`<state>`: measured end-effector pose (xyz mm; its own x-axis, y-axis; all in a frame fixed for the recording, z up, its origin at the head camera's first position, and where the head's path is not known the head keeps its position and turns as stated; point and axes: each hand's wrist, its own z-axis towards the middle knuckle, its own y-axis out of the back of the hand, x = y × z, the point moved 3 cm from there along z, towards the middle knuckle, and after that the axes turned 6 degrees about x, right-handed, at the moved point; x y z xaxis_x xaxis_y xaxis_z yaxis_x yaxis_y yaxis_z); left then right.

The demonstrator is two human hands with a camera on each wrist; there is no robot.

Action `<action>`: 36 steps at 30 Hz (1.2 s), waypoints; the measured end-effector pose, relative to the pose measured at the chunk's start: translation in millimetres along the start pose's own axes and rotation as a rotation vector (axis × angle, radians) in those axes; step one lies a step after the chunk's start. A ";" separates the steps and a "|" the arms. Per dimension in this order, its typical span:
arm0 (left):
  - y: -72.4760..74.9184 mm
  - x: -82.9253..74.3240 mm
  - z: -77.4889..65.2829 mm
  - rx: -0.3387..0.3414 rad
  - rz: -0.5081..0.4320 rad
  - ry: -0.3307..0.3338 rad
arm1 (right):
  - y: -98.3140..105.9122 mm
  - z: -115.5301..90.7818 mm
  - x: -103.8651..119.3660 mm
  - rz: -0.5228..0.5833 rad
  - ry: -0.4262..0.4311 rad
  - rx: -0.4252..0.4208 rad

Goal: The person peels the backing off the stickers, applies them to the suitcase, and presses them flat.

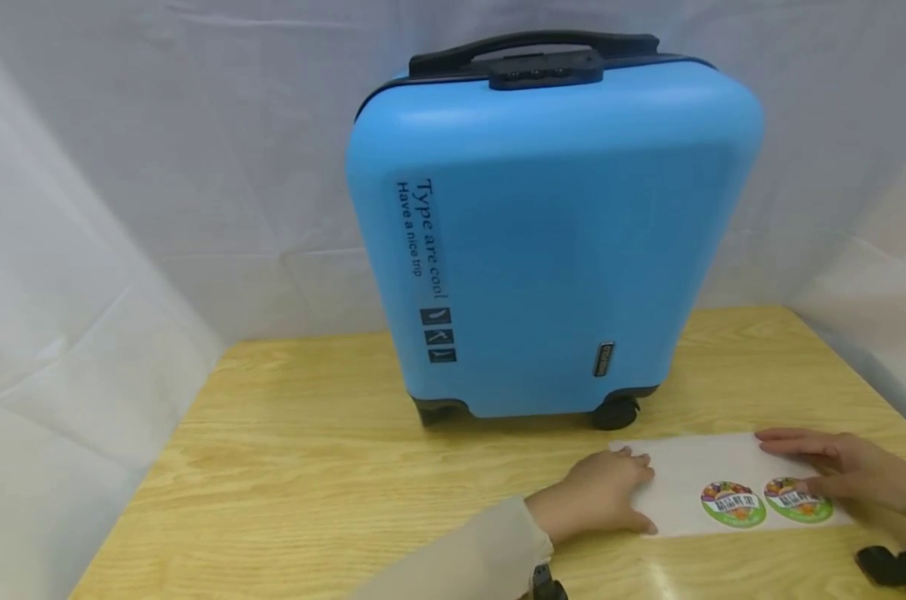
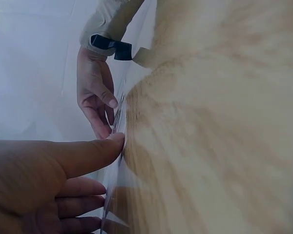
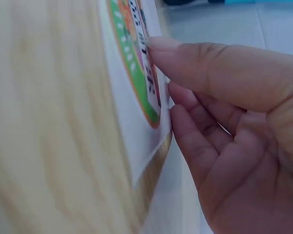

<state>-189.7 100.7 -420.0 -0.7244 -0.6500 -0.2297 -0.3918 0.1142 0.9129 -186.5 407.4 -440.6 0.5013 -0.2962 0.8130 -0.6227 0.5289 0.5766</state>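
A white sheet (image 1: 685, 467) lies flat on the wooden table, bearing two oval stickers with a green lower border: a left one (image 1: 733, 505) and a right one (image 1: 813, 510). My left hand (image 1: 598, 492) rests at the sheet's left end, thumb near the lower corner and fingers near the upper one. At the other end, my right hand (image 1: 865, 475) touches the sheet, its thumb over the right sticker. The right wrist view shows that thumb (image 3: 210, 68) on the printed sticker (image 3: 134, 63), with the fingers beside the sheet's edge.
A blue suitcase (image 1: 550, 250) with a black top handle (image 1: 535, 40) stands upright on the table (image 1: 287, 467), behind the sheet. White cloth (image 1: 197, 150) hangs at the back and sides. Dark straps with small devices sit on both wrists.
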 end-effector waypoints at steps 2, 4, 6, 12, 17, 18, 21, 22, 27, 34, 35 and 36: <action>-0.7 1.3 -6.8 0.005 0.010 -0.012 | -3.3 1.6 2.4 0.034 -0.016 0.018; -1.7 3.5 -14.5 0.003 0.013 -0.027 | -6.9 3.4 5.0 0.059 -0.037 0.025; -3.4 7.9 -23.6 -0.015 -0.005 -0.045 | -11.5 6.4 8.1 0.088 -0.059 0.031; -9.0 29.3 -53.4 -0.082 -0.140 -0.091 | -26.2 23.8 20.7 0.100 -0.068 0.021; -10.8 47.8 -73.7 -0.119 -0.287 -0.104 | -40.8 40.0 30.0 0.210 -0.027 0.032; -11.0 50.8 -77.4 -0.125 -0.302 -0.104 | -44.0 43.2 31.5 0.207 -0.014 0.029; -12.2 58.2 -87.6 -0.128 -0.325 -0.099 | -52.5 51.1 36.0 0.160 0.021 0.011; -12.9 60.3 -90.9 -0.123 -0.329 -0.098 | -55.0 53.6 37.2 0.121 0.032 0.003; -17.1 72.9 -108.3 -0.092 -0.382 -0.087 | -67.3 66.6 41.9 0.001 0.034 -0.018; -22.8 94.0 -130.4 -0.123 -0.446 -0.040 | -83.3 91.8 54.1 0.036 -0.019 -0.051; -23.6 96.6 -133.0 -0.128 -0.457 -0.033 | -85.5 95.3 55.8 0.052 -0.029 -0.052; -24.5 99.2 -135.5 -0.134 -0.469 -0.029 | -87.5 98.5 57.2 0.052 -0.049 -0.054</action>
<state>-175.1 -68.4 -419.4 -0.5034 -0.5868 -0.6342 -0.6045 -0.2852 0.7438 -162.5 265.9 -436.6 0.4387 -0.3049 0.8453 -0.6130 0.5863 0.5296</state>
